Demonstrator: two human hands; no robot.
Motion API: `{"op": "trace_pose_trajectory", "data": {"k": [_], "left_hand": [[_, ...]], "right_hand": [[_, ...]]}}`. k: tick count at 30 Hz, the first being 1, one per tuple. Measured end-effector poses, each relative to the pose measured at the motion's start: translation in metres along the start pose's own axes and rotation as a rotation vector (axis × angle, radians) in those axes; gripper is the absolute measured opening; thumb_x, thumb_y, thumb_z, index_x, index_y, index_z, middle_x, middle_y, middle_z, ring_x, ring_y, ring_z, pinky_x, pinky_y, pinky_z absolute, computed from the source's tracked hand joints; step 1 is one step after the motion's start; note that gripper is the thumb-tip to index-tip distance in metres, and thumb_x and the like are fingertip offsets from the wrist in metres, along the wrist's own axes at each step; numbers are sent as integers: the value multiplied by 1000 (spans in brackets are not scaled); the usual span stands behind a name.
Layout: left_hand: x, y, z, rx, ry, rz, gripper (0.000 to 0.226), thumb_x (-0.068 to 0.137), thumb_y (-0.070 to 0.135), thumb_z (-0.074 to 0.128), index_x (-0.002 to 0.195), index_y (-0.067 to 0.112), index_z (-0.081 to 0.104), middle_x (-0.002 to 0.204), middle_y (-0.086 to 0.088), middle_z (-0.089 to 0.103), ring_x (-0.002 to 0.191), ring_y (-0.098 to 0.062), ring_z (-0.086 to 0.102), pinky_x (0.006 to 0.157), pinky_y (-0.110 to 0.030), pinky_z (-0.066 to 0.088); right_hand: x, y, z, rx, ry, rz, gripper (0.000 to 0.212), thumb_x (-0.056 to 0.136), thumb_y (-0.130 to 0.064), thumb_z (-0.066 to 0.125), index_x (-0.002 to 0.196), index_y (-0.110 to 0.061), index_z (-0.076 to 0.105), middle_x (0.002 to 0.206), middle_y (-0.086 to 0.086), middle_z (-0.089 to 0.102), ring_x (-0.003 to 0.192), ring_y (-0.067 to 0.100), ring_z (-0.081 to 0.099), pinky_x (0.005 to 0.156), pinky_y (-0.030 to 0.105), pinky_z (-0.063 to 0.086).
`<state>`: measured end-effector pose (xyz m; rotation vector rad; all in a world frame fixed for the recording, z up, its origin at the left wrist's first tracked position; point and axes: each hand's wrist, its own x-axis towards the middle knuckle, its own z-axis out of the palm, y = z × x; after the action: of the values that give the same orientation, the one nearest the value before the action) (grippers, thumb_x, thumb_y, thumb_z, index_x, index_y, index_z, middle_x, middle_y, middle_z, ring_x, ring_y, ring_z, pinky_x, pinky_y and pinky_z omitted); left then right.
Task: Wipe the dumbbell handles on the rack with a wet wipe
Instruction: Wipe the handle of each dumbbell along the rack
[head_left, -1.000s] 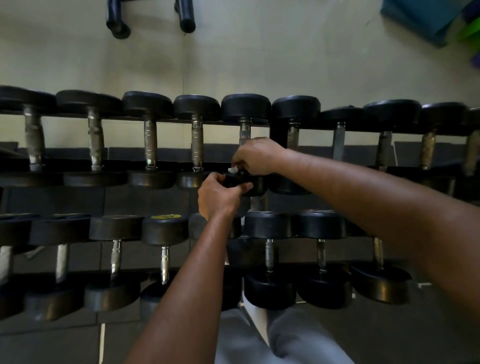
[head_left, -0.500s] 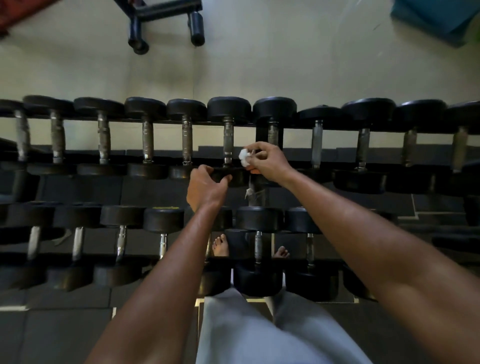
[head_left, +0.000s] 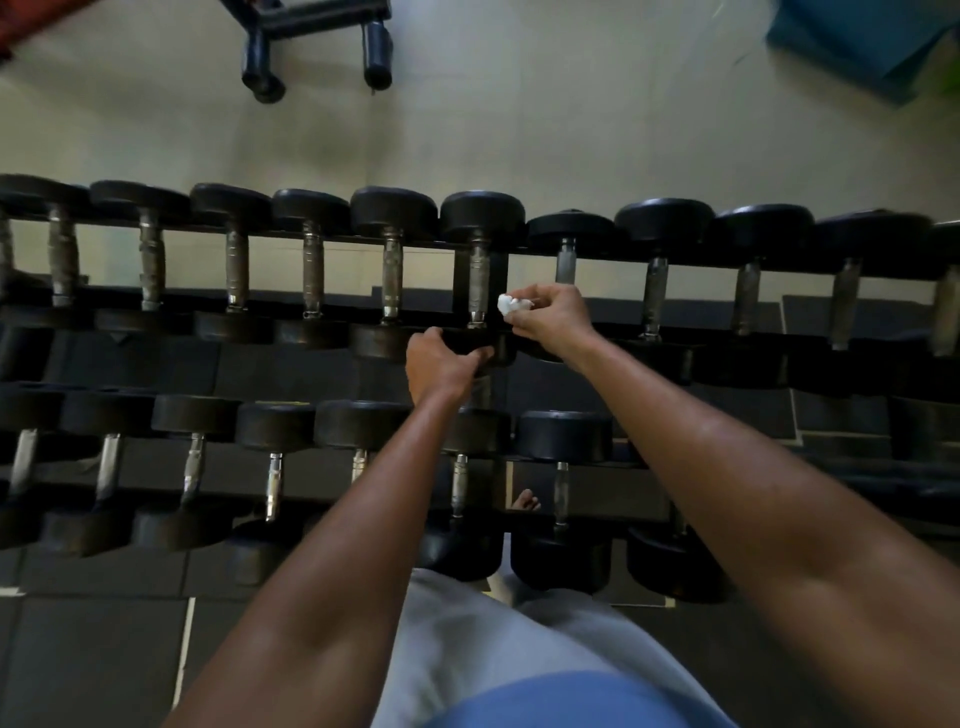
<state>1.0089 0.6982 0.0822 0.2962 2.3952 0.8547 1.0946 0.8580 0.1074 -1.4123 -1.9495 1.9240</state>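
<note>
A two-tier rack (head_left: 480, 291) holds rows of black dumbbells with metal handles. My right hand (head_left: 550, 317) pinches a crumpled white wet wipe (head_left: 511, 304) just right of a handle (head_left: 478, 283) in the middle of the upper row, apart from the metal. My left hand (head_left: 441, 364) grips the near black head (head_left: 467, 343) of that same dumbbell. More handles run left (head_left: 390, 275) and right (head_left: 653, 296) along the upper row.
The lower tier (head_left: 457, 486) carries smaller dumbbells beneath my arms. A dark bench frame (head_left: 311, 31) stands on the pale floor behind the rack. A blue mat (head_left: 857, 36) lies at the far right. My foot (head_left: 524, 501) shows under the rack.
My right hand has lifted off the handle and shifted right with the wipe now showing between its fingers. My left hand stays on the dumbbell's near head.
</note>
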Motion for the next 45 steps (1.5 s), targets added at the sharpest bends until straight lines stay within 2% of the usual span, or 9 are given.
{"op": "trace_pose_trajectory", "data": {"k": [6,12,16,19,24,28,35,40,45], "left_hand": [[14,5,6,-45,-8,-103,52,78,26,97,121,15,70,108,5,67,99,-7,62,64,-10,39],[23,7,9,-22,9,-137,53,75,27,99,117,16,69,104,5,67,97,-11,64,80,-24,52],[27,1,11,-45,13,-137,56,73,28,100,118,16,69,106,4,70,95,-10,66,74,-18,49],[28,-2,12,-55,18,-144,60,71,30,101,118,15,69,106,3,71,94,-10,65,73,-19,48],[30,-7,12,-94,16,-149,64,71,30,101,123,16,68,112,2,72,97,-8,65,65,-11,41],[30,-10,14,-110,30,-139,63,70,32,101,122,17,68,112,2,72,100,-10,68,71,-15,47],[25,-5,8,-140,10,-136,61,70,31,101,120,18,67,108,7,68,98,-8,65,67,-13,43],[24,0,6,-140,-4,-139,57,73,28,100,119,20,67,105,9,66,96,-7,64,67,-12,43],[24,-1,6,-118,-1,-127,59,73,28,100,121,19,67,102,10,64,96,-7,64,72,-16,48]], "right_hand": [[16,13,-8,-365,44,-200,28,96,-29,80,124,-27,75,118,-3,74,99,11,73,85,33,64],[46,2,12,-702,-36,-385,28,99,-38,74,127,-34,74,117,-10,74,102,10,67,79,28,53],[61,-2,28,-885,-154,-548,26,101,-34,71,126,-30,76,120,-4,72,105,15,65,84,33,52],[69,1,33,-1042,-230,-623,25,104,-45,64,119,-32,79,116,-5,63,103,18,62,83,34,48],[85,-5,47,-1330,-236,-647,34,101,-60,59,112,-33,78,138,4,46,136,29,36,110,45,32],[93,-17,68,-1483,-277,-577,35,98,-55,65,103,-23,76,146,6,43,142,33,30,117,49,26],[75,-5,39,-1267,-225,-602,19,99,-51,66,106,-37,76,135,1,47,135,29,36,108,48,31],[65,12,31,-832,-229,-280,14,100,-32,72,114,-30,74,119,-4,67,111,15,63,98,38,54],[66,30,36,-537,-143,-108,13,101,-32,73,112,-25,73,106,-6,70,97,8,68,81,29,57]]}}
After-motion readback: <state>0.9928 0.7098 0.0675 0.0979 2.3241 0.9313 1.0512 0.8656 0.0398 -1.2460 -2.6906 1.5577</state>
